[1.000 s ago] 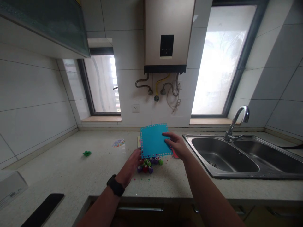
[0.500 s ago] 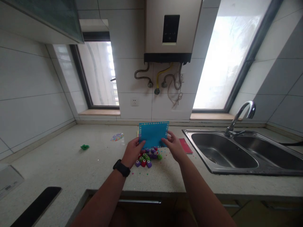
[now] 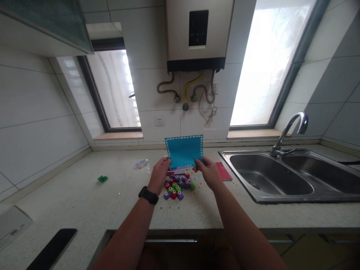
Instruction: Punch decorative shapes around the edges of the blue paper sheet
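Between my two hands a blue sheet of paper point(image 3: 185, 150) is held up, with a row of small punched holes along its edges. My left hand point(image 3: 161, 171), with a dark watch on the wrist, grips its lower left corner. At the lower right corner my right hand point(image 3: 208, 170) pinches it between thumb and fingers. Just below the sheet, several small craft punches point(image 3: 176, 186) in red, purple and green stand grouped on the counter. Something pink and flat shows partly behind the sheet's lower edge. Tiny coloured paper bits lie around the punches.
A red sheet point(image 3: 224, 171) lies right of my right hand, beside the steel sink point(image 3: 270, 176) and its tap point(image 3: 289, 131). To the left are a bag of colourful bits point(image 3: 141, 164), a green crumpled piece point(image 3: 102, 179) and a dark phone-like slab point(image 3: 53, 247).
The blue sheet has risen slightly and tilted, so more of its lower edge and the pink thing behind it show. The camera view has shifted a little. Both hands keep their hold.
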The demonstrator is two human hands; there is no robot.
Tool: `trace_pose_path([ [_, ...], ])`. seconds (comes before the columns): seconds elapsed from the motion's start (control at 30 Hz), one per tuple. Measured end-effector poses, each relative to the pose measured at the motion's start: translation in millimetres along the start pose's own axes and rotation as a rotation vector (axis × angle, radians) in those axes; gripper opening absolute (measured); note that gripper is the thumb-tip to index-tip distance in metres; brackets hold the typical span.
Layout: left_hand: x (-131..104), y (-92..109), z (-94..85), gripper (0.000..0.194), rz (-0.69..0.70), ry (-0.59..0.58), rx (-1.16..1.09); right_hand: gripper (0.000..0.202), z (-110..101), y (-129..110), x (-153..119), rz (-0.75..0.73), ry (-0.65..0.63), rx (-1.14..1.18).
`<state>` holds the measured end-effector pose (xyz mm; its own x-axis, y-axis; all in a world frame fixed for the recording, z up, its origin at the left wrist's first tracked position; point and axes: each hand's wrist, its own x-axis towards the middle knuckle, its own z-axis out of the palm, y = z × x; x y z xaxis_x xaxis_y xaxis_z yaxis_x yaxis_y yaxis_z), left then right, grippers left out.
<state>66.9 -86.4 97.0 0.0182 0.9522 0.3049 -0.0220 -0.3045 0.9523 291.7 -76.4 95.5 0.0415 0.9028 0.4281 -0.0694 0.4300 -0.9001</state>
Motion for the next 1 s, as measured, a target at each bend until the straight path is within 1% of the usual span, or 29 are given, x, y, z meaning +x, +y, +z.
trace_pose_path([
  [0.07, -2, -16, -10.0, 0.056, -0.026, -0.009, 0.092, 0.032, -4, 1, 4, -0.033, 0.078, -0.013],
  [0.13, -11, -38, -24.7, 0.054, -0.041, 0.011, 0.224, 0.033, -8, -1, 10, -0.058, 0.125, -0.033],
  [0.23, -32, -75, -54.2, 0.041, -0.028, 0.041, 0.452, 0.033, -14, -6, 19, -0.067, 0.093, -0.096],
  [0.27, -41, -87, -65.0, 0.040, -0.020, 0.054, 0.521, 0.033, -16, -7, 23, -0.067, 0.087, -0.120],
  [0.33, -56, -109, -85.2, 0.041, -0.005, 0.074, 0.642, 0.032, -20, -9, 29, -0.068, 0.117, -0.160],
  [0.4, -67, -125, -100.5, 0.041, 0.007, 0.079, 0.733, 0.033, -22, -8, 34, -0.067, 0.157, -0.189],
  [0.47, -74, -135, -108.6, 0.045, 0.023, 0.065, 0.793, 0.033, -23, -7, 38, -0.062, 0.136, -0.209],
  [0.53, -77, -140, -110.5, 0.046, 0.035, 0.041, 0.831, 0.033, -24, -5, 39, -0.043, 0.092, -0.227],
  [0.67, -76, -142, -107.4, 0.043, 0.035, 0.023, 0.844, 0.033, -27, 1, 33, 0.015, 0.071, -0.280],
  [0.77, -76, -139, -107.0, 0.041, 0.012, 0.037, 0.790, 0.030, -31, 3, 21, 0.054, -0.022, -0.295],
  [0.87, -74, -127, -105.5, 0.045, -0.021, 0.033, 0.676, 0.028, -34, 3, 5, 0.091, -0.135, -0.277],
  [0.93, -70, -113, -101.2, 0.051, -0.044, 0.001, 0.568, 0.027, -36, 0, -5, 0.110, -0.216, -0.260],
  [1.0, -63, -94, -93.9, 0.058, -0.053, -0.038, 0.475, 0.027, -37, -5, -16, 0.135, -0.314, -0.245],
])
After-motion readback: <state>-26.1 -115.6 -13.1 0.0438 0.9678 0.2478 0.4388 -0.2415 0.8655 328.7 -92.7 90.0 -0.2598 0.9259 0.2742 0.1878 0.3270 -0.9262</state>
